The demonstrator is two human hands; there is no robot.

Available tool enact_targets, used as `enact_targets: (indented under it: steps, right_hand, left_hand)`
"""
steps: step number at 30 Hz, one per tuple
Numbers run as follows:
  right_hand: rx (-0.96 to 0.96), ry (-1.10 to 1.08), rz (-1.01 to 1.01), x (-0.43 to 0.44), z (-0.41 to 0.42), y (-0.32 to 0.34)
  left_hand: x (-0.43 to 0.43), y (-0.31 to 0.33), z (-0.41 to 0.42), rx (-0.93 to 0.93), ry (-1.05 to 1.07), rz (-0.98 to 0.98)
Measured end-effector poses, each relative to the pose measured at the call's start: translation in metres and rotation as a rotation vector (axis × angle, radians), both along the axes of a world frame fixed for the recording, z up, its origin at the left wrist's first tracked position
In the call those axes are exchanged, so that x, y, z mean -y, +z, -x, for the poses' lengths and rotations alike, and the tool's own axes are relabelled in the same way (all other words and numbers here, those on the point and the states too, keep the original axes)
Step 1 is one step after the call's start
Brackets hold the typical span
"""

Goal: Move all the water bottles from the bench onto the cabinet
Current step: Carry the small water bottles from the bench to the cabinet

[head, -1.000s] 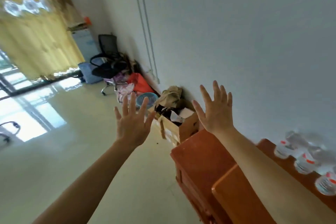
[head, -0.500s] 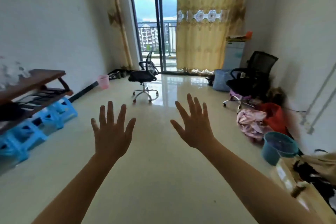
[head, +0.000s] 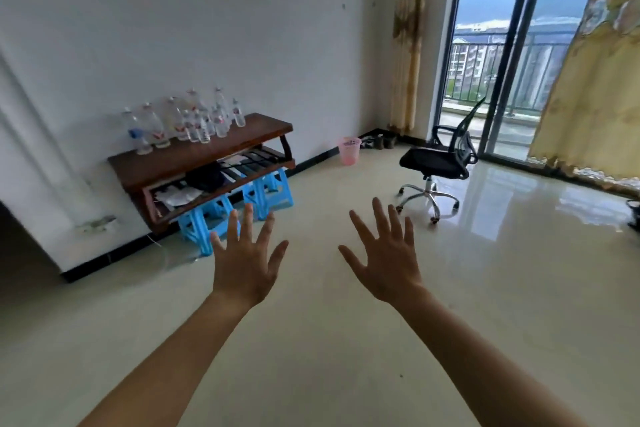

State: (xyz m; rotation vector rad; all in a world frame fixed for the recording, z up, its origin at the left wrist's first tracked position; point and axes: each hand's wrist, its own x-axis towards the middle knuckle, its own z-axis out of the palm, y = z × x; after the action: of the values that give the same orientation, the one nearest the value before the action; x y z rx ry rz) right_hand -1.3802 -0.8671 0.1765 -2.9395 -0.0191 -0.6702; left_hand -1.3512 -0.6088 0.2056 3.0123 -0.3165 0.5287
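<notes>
Several clear water bottles with red and blue labels stand in a cluster on a dark wooden bench against the left wall. The bench rests on blue plastic stools. My left hand and my right hand are held out in front of me over the floor, fingers spread, holding nothing. Both hands are well short of the bench, which lies ahead and to the left. The cabinet is out of view.
A black office chair stands on the glossy floor near the balcony door. A pink wastebasket sits by the wall past the bench. Yellow curtains hang at the right. A dark opening lies at far left.
My view has swung left, from the orange cabinet with bottles, past the balcony door, to the bench with bottles. Both hands stay spread and empty in front of me.
</notes>
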Motion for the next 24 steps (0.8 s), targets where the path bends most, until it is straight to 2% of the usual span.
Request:
enact_targets:
  steps: [4,14,19,24]
  right_hand:
    - [-0.036,0.119,-0.027,-0.036,-0.113,0.016]
    - [-0.069,0.384,0.073,-0.201,-0.375,-0.019]
    - [-0.056,0.407,0.022,-0.264,-0.501,-0.001]
    - [-0.043,0.381,-0.004,-0.278,-0.61,0.005]
  left_hand:
    - [-0.033,0.014,-0.075,0.012,0.111,-0.003]
    - [-0.186,-0.024,-0.276,-0.001,0.326,0.043]
    - [-0.243,-0.002,-0.406,-0.033,0.332,0.028]
    - [-0.27,0.009,-0.522,-0.067,0.328,0.076]
